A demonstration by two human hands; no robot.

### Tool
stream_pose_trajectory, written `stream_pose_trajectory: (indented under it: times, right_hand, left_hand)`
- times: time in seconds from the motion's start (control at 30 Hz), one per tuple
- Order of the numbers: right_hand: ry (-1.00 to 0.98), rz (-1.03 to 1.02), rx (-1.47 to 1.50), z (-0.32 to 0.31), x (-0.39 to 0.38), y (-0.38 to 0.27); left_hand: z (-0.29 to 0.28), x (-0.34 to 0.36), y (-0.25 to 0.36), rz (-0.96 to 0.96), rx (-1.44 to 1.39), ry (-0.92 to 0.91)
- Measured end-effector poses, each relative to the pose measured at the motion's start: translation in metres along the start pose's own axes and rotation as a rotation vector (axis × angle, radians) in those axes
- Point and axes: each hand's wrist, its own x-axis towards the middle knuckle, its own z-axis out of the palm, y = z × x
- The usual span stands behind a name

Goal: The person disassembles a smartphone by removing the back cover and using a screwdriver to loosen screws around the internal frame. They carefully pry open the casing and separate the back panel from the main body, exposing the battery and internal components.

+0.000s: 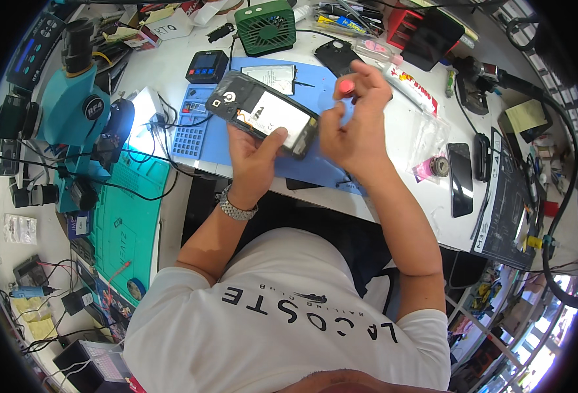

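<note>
White tee, metal wristwatch (236, 208)

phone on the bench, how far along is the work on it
Done: the phone is open, its back cover lying on the blue mat. In hand: left hand holds the phone; right hand pinches a pink tool. Left: closing it up; cover is off.
</note>
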Motion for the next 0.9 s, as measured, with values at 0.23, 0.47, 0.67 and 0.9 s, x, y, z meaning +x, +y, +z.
stream_pose_trajectory:
  times: [0.23, 0.47, 0.67, 0.9]
  right_hand:
    - [0.179, -0.212, 0.444, 0.000, 0.008, 0.005]
    - [0.042, -0.154, 0.553, 0.008, -0.006, -0.007]
    - [-0.003, -0.161, 0.524, 0.014, -0.005, -0.005]
    - [0.049, -0.336, 0.201, 0.006, 0.002, -0.017]
  left_hand:
    - [-0.005, 0.004, 0.011, -0.261, 0.141, -0.237]
    - [-0.004, 0.005, 0.012, -0.218, 0.216, -0.361]
    - [-0.008, 0.006, 0.007, -0.182, 0.283, -0.383]
    - [-0.012, 0.006, 0.011, -0.146, 0.370, -0.424]
